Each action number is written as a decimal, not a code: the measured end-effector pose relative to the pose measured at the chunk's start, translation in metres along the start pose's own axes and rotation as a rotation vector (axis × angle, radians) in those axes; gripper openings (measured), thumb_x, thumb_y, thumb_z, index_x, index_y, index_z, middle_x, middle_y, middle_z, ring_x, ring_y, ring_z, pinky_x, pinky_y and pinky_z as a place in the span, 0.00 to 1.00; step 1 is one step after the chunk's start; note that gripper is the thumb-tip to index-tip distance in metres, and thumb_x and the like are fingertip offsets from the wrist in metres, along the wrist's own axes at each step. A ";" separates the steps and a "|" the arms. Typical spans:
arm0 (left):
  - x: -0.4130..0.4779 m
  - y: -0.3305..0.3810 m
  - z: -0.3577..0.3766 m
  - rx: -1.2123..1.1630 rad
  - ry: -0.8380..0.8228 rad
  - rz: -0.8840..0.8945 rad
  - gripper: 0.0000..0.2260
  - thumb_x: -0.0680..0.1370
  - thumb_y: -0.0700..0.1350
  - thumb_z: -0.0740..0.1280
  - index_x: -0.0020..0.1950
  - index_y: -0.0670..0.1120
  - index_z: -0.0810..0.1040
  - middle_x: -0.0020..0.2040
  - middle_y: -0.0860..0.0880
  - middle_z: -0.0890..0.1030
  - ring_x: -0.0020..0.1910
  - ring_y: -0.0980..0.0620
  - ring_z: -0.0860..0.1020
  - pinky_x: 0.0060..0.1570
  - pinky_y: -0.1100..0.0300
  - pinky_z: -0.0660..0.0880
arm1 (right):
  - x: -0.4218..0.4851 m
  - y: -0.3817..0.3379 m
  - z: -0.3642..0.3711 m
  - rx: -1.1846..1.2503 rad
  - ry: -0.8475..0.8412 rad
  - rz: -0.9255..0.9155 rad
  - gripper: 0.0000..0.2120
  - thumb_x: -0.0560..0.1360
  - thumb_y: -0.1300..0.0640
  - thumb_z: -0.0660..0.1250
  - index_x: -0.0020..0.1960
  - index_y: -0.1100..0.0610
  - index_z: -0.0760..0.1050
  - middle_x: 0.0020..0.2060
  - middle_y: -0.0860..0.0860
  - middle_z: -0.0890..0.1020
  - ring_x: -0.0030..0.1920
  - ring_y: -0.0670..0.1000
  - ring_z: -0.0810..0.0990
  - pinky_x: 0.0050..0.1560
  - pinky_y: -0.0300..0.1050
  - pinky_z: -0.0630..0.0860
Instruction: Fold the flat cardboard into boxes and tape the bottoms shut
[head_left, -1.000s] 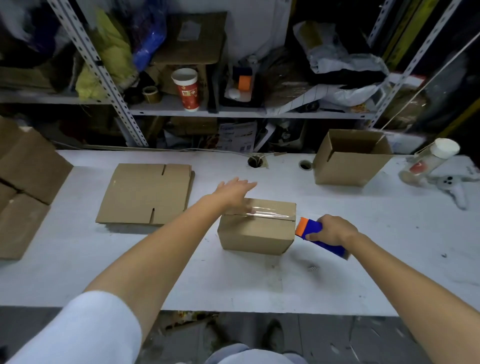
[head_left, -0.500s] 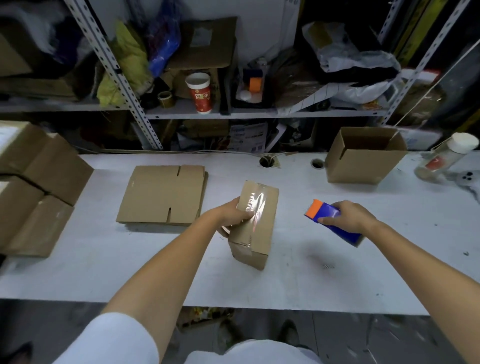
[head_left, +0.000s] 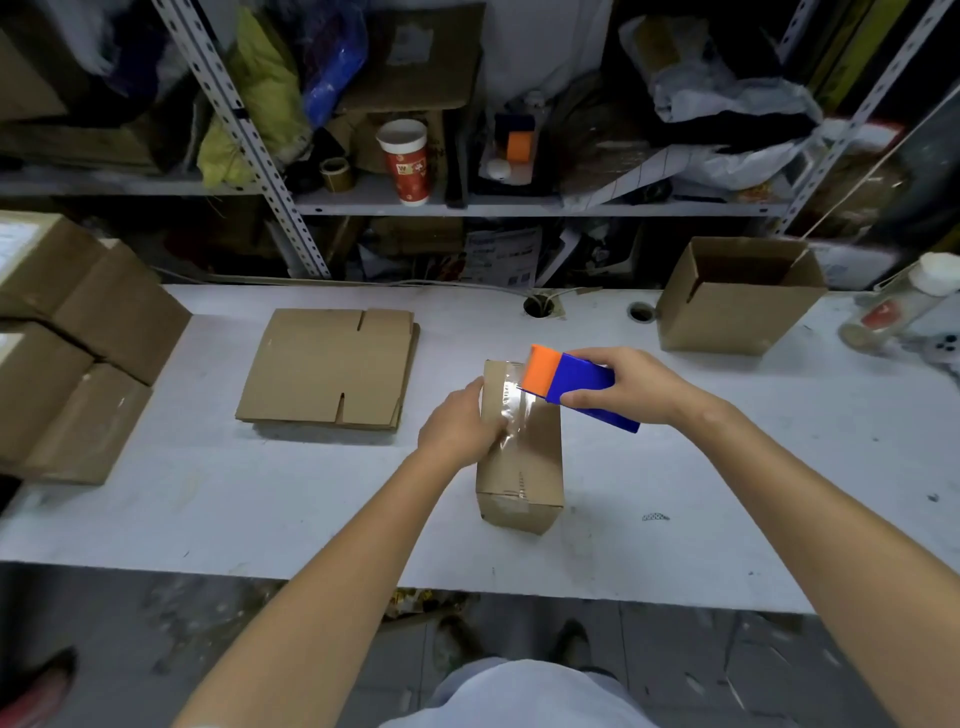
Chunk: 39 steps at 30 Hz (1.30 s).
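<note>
One flat cardboard stack (head_left: 327, 369), one open box (head_left: 737, 317) (contents unseen), one taped box (head_left: 519, 467) gripped by the left hand (head_left: 457, 426) – the right hand (head_left: 628, 387) curls its fingers round one tape dispenser (head_left: 576, 384).

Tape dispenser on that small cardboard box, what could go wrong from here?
The left hand holds the small brown cardboard box from one side only, so pulling the blue and orange tape dispenser in the right hand may twist it. The clear tape looks wrinkled beside those fingers and could stick to them.
</note>
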<state>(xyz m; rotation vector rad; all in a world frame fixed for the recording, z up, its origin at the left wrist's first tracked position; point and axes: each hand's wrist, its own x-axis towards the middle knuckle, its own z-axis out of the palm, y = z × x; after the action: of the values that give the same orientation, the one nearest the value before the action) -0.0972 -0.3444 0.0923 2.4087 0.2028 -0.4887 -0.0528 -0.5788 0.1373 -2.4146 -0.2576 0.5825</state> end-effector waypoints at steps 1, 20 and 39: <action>0.001 0.001 -0.004 -0.071 0.082 0.024 0.26 0.81 0.55 0.64 0.78 0.53 0.63 0.72 0.48 0.73 0.67 0.47 0.74 0.58 0.53 0.74 | -0.001 -0.002 0.002 -0.007 -0.005 -0.011 0.30 0.73 0.42 0.75 0.72 0.45 0.70 0.57 0.45 0.79 0.53 0.49 0.79 0.48 0.43 0.77; 0.015 0.006 -0.035 -0.764 -0.395 0.006 0.17 0.83 0.55 0.63 0.67 0.49 0.78 0.60 0.47 0.83 0.59 0.50 0.82 0.59 0.50 0.80 | -0.013 -0.015 -0.003 0.043 -0.067 -0.062 0.31 0.71 0.40 0.76 0.71 0.39 0.70 0.56 0.40 0.79 0.52 0.43 0.79 0.44 0.38 0.77; 0.058 -0.022 -0.058 -0.715 0.089 -0.057 0.14 0.79 0.43 0.71 0.60 0.53 0.70 0.44 0.45 0.86 0.41 0.50 0.82 0.58 0.46 0.79 | 0.010 0.013 -0.071 -0.412 -0.141 0.106 0.34 0.73 0.35 0.71 0.75 0.44 0.66 0.53 0.42 0.76 0.51 0.48 0.78 0.44 0.41 0.75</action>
<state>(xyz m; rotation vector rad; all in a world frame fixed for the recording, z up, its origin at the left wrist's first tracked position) -0.0324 -0.2891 0.0975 1.7264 0.4089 -0.2684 -0.0103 -0.6237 0.1753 -2.7991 -0.3377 0.8162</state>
